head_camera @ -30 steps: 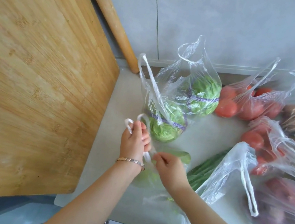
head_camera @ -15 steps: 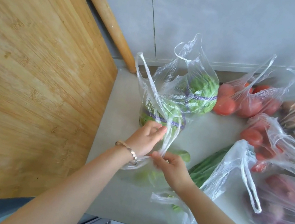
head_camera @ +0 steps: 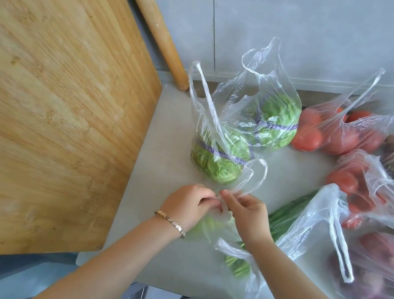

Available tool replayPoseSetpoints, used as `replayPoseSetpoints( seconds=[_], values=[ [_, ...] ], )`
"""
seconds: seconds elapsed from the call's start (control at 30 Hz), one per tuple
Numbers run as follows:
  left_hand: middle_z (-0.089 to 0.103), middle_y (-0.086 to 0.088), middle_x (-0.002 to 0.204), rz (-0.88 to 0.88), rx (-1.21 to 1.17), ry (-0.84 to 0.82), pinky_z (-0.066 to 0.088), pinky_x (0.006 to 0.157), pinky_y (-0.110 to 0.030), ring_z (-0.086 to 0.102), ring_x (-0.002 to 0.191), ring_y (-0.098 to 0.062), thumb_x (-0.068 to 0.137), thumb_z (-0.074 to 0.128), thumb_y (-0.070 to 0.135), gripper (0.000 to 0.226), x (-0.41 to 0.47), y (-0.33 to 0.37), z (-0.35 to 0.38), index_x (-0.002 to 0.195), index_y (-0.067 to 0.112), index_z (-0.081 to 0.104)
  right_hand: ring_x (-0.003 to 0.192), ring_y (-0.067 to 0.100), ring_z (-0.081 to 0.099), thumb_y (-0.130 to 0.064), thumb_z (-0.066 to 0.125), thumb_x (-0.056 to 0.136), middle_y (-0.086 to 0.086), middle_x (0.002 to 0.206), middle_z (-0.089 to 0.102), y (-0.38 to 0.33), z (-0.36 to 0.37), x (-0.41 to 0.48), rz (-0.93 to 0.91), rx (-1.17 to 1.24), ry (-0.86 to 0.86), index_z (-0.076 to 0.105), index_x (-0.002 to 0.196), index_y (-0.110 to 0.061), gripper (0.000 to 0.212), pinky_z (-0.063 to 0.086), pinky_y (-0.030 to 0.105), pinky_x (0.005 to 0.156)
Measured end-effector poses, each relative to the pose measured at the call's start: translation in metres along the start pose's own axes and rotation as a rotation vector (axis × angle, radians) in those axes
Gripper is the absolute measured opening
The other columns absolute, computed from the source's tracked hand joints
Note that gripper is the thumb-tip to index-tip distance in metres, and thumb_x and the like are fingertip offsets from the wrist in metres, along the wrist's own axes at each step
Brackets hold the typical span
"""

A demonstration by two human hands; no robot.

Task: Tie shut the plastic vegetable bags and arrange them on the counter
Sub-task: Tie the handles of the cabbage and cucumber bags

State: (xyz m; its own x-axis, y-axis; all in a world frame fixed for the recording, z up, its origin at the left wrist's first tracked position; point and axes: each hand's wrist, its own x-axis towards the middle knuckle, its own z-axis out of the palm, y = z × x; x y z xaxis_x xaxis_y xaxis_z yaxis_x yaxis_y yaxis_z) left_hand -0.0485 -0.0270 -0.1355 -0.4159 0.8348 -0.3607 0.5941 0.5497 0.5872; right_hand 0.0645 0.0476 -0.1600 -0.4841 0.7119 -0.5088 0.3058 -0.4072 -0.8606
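My left hand (head_camera: 188, 201) and right hand (head_camera: 245, 214) both pinch the handles of the small bag (head_camera: 208, 227) (greens inside) on the tabletop (head_camera: 167, 131).

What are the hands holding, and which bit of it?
The left hand and the right hand both pinch the handles of the clear bag of greens, at its top.

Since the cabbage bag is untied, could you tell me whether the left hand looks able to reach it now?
Probably yes, once freed: the left hand pinches the near bag, but the cabbage bag stands just beyond it with nothing between.
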Motion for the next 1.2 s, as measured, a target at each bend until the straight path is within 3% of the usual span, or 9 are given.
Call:
replayPoseSetpoints(
  seconds=[0.1, 0.27, 0.33, 0.5, 0.63, 0.77, 0.97, 1.1, 1.2],
  values=[
    [0.053, -0.002, 0.074, 0.026, -0.025, 0.06, 0.039, 0.066, -0.024, 0.054, 0.073, -0.015, 0.088, 0.055, 0.024, 0.019, 0.0, 0.003, 0.0, 0.088, 0.013, 0.072, 0.058, 0.013, 0.058, -0.023, 0.071, 0.078, 0.001, 0.062, 0.067, -0.01, 0.003, 0.0, -0.021, -0.054, 0.052, 0.063, 0.079, -0.012, 0.014, 0.045, 0.022, 0.06],
    [0.042, 0.008, 0.037, -0.11, -0.297, 0.001, 0.028, 0.041, -0.011, 0.037, 0.037, -0.002, 0.088, 0.058, 0.022, 0.019, -0.004, 0.005, 0.005, 0.071, 0.019, 0.068, 0.044, -0.001, 0.05, -0.023, 0.07, 0.079, 0.0, 0.062, 0.062, -0.008, 0.005, -0.002, -0.095, -0.196, 0.092, 0.046, 0.099, -0.023, 0.031, 0.038, 0.008, 0.046],
    [0.043, 0.008, 0.043, -0.161, -0.37, -0.016, 0.027, 0.04, -0.011, 0.034, 0.036, -0.002, 0.087, 0.059, 0.023, 0.018, -0.004, 0.003, 0.004, 0.071, 0.019, 0.065, 0.053, -0.006, 0.053, -0.019, 0.063, 0.085, -0.004, 0.066, 0.063, -0.003, 0.003, -0.005, -0.235, -0.311, 0.019, 0.06, 0.097, -0.023, 0.013, 0.039, 0.005, 0.053],
    [0.05, -0.004, 0.062, -0.165, -0.408, -0.107, 0.032, 0.049, -0.01, 0.041, 0.047, 0.0, 0.087, 0.059, 0.021, 0.013, -0.005, 0.002, -0.003, 0.081, 0.015, 0.069, 0.072, -0.008, 0.051, -0.005, 0.058, 0.086, -0.005, 0.084, 0.055, 0.006, -0.01, -0.009, -0.535, -0.61, -0.234, 0.064, 0.114, -0.008, 0.029, 0.035, 0.0, 0.072],
    [0.038, 0.001, 0.053, -0.134, -0.253, -0.168, 0.027, 0.05, -0.02, 0.034, 0.052, -0.012, 0.086, 0.059, 0.024, 0.028, -0.005, 0.004, -0.002, 0.06, 0.015, 0.055, 0.06, 0.017, 0.052, -0.006, 0.055, 0.077, 0.015, 0.077, 0.058, 0.009, -0.012, -0.005, -0.614, -0.781, -0.245, 0.071, 0.095, -0.006, 0.025, 0.034, 0.011, 0.069],
    [0.034, 0.005, 0.05, -0.102, -0.128, -0.183, 0.024, 0.047, -0.02, 0.031, 0.048, -0.009, 0.085, 0.059, 0.032, 0.039, -0.007, 0.003, -0.001, 0.052, 0.02, 0.043, 0.042, 0.02, 0.056, -0.006, 0.063, 0.065, 0.014, 0.073, 0.06, 0.009, -0.008, -0.002, -0.662, -0.92, -0.222, 0.07, 0.067, -0.007, 0.007, 0.039, 0.017, 0.054],
    [0.04, -0.003, 0.053, -0.033, -0.062, -0.085, 0.03, 0.047, -0.016, 0.039, 0.05, -0.014, 0.088, 0.056, 0.031, 0.029, -0.014, 0.007, -0.001, 0.063, 0.016, 0.055, 0.063, 0.013, 0.057, 0.001, 0.059, 0.077, 0.009, 0.073, 0.065, 0.004, -0.013, -0.003, -0.534, -0.662, -0.21, 0.072, 0.076, -0.001, 0.014, 0.041, 0.013, 0.065],
    [0.06, -0.016, 0.093, 0.042, 0.084, 0.0, 0.035, 0.069, -0.027, 0.055, 0.089, -0.027, 0.092, 0.048, 0.024, 0.025, -0.016, 0.01, 0.007, 0.095, 0.002, 0.061, 0.058, -0.007, 0.057, 0.003, 0.069, 0.074, -0.016, 0.056, 0.062, 0.004, -0.014, -0.005, -0.334, -0.425, -0.174, 0.074, 0.075, -0.007, 0.011, 0.041, 0.002, 0.06],
    [0.057, -0.016, 0.108, 0.026, 0.136, 0.045, 0.038, 0.081, -0.031, 0.054, 0.102, -0.029, 0.095, 0.043, 0.022, 0.026, -0.017, 0.011, 0.014, 0.102, 0.002, 0.058, 0.06, 0.006, 0.061, 0.002, 0.072, 0.072, -0.007, 0.063, 0.067, 0.004, -0.015, -0.005, -0.154, -0.187, -0.185, 0.061, 0.074, -0.019, 0.024, 0.046, 0.012, 0.063]
  ],
)
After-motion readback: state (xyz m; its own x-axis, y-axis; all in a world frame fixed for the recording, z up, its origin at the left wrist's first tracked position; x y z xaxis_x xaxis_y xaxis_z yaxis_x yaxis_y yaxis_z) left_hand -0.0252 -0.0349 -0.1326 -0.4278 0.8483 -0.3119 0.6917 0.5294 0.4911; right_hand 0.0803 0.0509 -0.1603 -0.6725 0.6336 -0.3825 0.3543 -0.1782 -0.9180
